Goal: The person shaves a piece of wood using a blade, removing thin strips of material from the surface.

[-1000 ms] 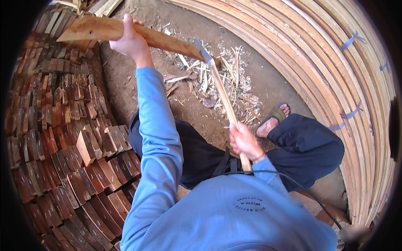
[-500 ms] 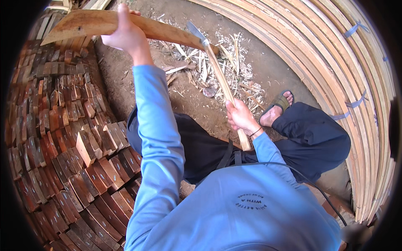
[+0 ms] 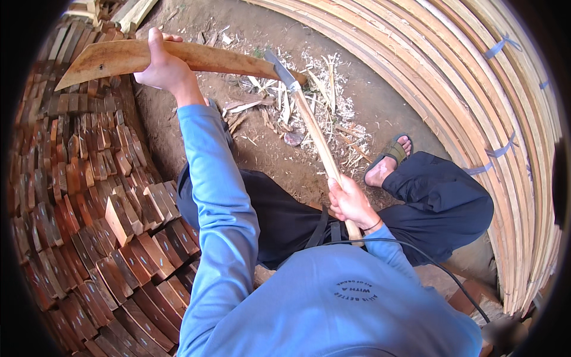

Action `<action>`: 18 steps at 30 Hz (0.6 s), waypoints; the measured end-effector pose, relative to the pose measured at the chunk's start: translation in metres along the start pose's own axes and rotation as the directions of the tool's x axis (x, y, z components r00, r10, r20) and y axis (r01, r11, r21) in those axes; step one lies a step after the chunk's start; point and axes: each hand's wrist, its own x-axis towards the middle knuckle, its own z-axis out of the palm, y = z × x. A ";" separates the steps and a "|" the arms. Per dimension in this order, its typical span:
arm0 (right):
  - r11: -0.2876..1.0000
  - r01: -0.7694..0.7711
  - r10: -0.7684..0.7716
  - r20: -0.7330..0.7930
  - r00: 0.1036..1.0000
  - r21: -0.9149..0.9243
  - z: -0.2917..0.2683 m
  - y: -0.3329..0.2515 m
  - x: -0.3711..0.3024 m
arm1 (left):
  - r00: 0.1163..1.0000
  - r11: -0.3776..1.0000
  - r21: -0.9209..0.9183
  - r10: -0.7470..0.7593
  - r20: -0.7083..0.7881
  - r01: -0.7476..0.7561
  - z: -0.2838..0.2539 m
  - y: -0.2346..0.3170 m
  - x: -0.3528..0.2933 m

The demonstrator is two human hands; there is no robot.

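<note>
In the head view, the left hand [image 3: 159, 66] sits in the upper left of the frame, fingers wrapped tightly around a curved wooden plank [image 3: 178, 56] that runs from the far upper left across to the upper middle. The plank is held up off the ground, roughly level, with its pointed end toward the left edge. The right hand [image 3: 351, 202] lies just right of the centre, closed in a fist around the pale wooden handle of a hatchet [image 3: 312, 128]. That handle slants up and to the left from the fist, and the metal head at its top meets the right end of the plank, near the upper middle of the frame. Below the tool, on the bare dirt ground [image 3: 380, 107], lies a scatter of pale wood shavings [image 3: 309, 101]. The left half of the frame is filled with rows of stacked reddish-brown wood blocks [image 3: 89, 226]. Along the right side curves a big bundle of long pale wooden slats [image 3: 476, 89], tied in places with blue bands. A foot in a sandal [image 3: 389, 157] rests on the dirt beside the slats, right of the hatchet handle.
</note>
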 end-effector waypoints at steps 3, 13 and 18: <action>0.995 -0.048 0.047 -0.015 0.999 -0.084 -0.012 -0.014 0.019 | 0.997 0.997 -0.023 0.076 -0.016 -0.076 0.002 -0.003 -0.007; 0.994 0.001 -0.002 -0.011 1.000 -0.112 -0.002 -0.007 0.012 | 0.998 0.998 -0.030 0.064 0.004 -0.063 0.000 -0.004 -0.002; 0.995 0.059 -0.062 -0.038 0.997 -0.082 -0.004 -0.020 0.038 | 0.999 0.999 -0.034 0.035 0.016 -0.035 0.016 -0.003 0.005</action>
